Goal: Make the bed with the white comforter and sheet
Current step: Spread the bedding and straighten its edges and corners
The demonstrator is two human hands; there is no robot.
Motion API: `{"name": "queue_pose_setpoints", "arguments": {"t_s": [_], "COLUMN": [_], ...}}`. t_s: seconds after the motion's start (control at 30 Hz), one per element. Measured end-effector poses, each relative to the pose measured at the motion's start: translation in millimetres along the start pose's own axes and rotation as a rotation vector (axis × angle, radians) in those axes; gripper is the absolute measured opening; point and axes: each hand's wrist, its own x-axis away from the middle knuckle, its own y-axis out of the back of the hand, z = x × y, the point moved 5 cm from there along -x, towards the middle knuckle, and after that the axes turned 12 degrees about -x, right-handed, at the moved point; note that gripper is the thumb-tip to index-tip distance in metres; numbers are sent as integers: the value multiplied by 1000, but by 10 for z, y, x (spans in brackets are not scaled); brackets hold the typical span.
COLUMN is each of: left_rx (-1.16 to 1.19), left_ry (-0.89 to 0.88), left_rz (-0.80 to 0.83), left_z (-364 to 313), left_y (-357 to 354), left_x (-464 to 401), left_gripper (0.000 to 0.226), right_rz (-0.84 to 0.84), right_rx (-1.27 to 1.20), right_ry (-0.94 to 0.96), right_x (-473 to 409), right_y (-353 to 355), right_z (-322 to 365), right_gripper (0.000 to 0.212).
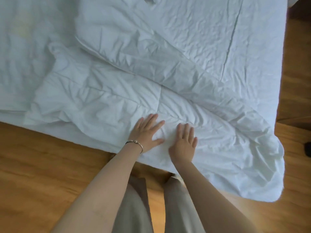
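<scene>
A wrinkled white comforter (104,98) lies spread over the near side of the bed, one fold doubled over diagonally across its middle. Its corner (262,174) hangs off the bed's edge at the right. My left hand (146,132), with a thin bracelet at the wrist, lies flat on the comforter with fingers spread. My right hand (184,143) lies flat beside it, fingers straight, a few centimetres to the right. Neither hand grips any fabric. The white sheet (21,56) shows bare at the far left of the bed.
A wooden floor (42,165) runs along the bed's near edge and down its right side. My legs in beige trousers (134,207) stand close to the bed. A small dark object (307,148) sits on the floor at the right edge.
</scene>
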Motion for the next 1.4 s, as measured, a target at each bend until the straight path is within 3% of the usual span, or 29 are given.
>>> {"name": "queue_pose_setpoints", "arguments": {"t_s": [0.07,0.17,0.27,0.33,0.4,0.5,0.63,0.73,0.8,0.9,1.0,1.07,1.17,1.27,1.4], "left_rx": [-4,-46,-128,-278,-353,-123,213,58,-46,6,491,790,1004,650,291], "left_ry": [66,131,167,182,268,446,181,157,107,61,130,179,375,412,385], "left_rz": [-1,10,-15,-63,-140,-213,-83,135,269,416,648,559,201,-14,-51], "left_z": [587,1567,2589,3211,3745,4268,4133,4021,3963,4033,4166,4300,4732,5366,6386], "left_y": [-111,-245,-308,-319,-299,-198,-130,-318,-477,-458,-519,-501,-416,-352,-427], "left_x": [186,530,971,1247,1441,1528,1369,1430,1532,1552,1600,1590,1591,1644,1781], "left_gripper": [75,80,102,123,135,125,91,50,35,43,49,38,25,37,59], "right_rz": [34,144,257,206,123,54,99,276,390,570,691,599,400,326,390], "right_rx": [-13,-5,148,286,312,247,255,433,511,454,255,114,97,138,141], "right_ry": [38,329,532,579,591,562,509,429,420,284,178,219,414,623,680], "right_x": [13,71,176,192,180,73,-161,-97,18,-61,-56,-22,5,6,-36], "right_y": [-211,-614,-1124,-1372,-1467,-1442,-1147,-1063,-1145,-1159,-1141,-1166,-1310,-1609,-2155], "right_z": [572,1554,2411,2869,3247,3565,3584,3348,3254,3368,3565,3737,4163,4797,5831], "right_gripper": [81,67,87,108,107,104,87,66,54,54,38,31,26,35,55]}}
